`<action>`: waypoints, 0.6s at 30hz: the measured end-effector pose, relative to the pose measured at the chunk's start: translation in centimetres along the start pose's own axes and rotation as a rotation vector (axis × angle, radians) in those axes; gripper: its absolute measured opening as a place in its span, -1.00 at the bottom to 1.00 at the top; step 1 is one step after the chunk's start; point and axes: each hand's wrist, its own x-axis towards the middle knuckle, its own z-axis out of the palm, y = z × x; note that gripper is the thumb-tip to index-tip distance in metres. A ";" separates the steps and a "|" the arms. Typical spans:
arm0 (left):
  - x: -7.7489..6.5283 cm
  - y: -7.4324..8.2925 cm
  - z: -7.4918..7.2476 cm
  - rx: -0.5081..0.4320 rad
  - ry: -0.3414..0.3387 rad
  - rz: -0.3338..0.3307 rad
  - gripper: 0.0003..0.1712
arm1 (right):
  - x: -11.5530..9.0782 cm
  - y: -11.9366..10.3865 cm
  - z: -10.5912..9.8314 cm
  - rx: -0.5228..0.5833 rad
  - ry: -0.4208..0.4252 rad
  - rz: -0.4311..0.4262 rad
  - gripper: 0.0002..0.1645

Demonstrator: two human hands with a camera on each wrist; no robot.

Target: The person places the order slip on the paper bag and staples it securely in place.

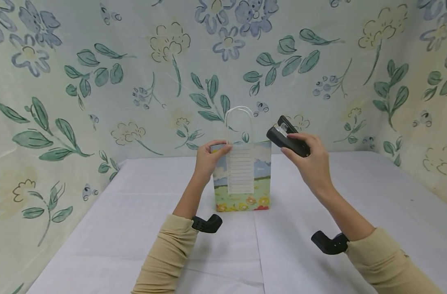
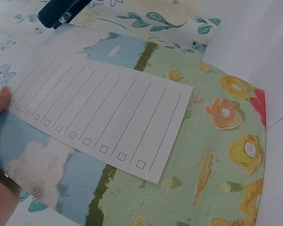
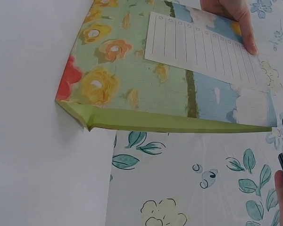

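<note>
A small paper gift bag (image 1: 258, 179) printed with sky, grass and flowers stands upright on the white table (image 1: 135, 228); its white handles (image 1: 239, 112) rise above it. A lined white checklist sheet (image 1: 239, 168) lies flat against the bag's front. My left hand (image 1: 208, 157) pinches the bag's top left edge and holds the sheet's top there with the thumb. My right hand (image 1: 311, 161) grips a black stapler (image 1: 287, 136) just above the bag's top right corner, apart from it. The left wrist view shows the sheet (image 2: 101, 115) and the stapler (image 2: 61, 12); the right wrist view shows the bag (image 3: 132, 80).
Floral fabric (image 1: 98, 81) hangs behind and on both sides of the table. A seam (image 1: 258, 249) runs down the white cover toward me. Black wrist mounts (image 1: 206, 223) sit on both forearms.
</note>
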 end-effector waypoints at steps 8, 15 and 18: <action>0.1 -0.1 -0.1 -0.002 -0.001 0.005 -0.70 | 0.5 -0.2 0.5 0.023 0.015 -0.006 -0.54; 0.1 -0.1 -0.1 -0.005 -0.010 0.011 -0.69 | 0.7 -0.3 0.8 0.043 -0.001 0.016 -0.52; 0.0 -0.1 -0.1 -0.003 -0.010 0.009 -0.68 | 0.8 -0.4 0.9 0.050 -0.008 0.011 -0.51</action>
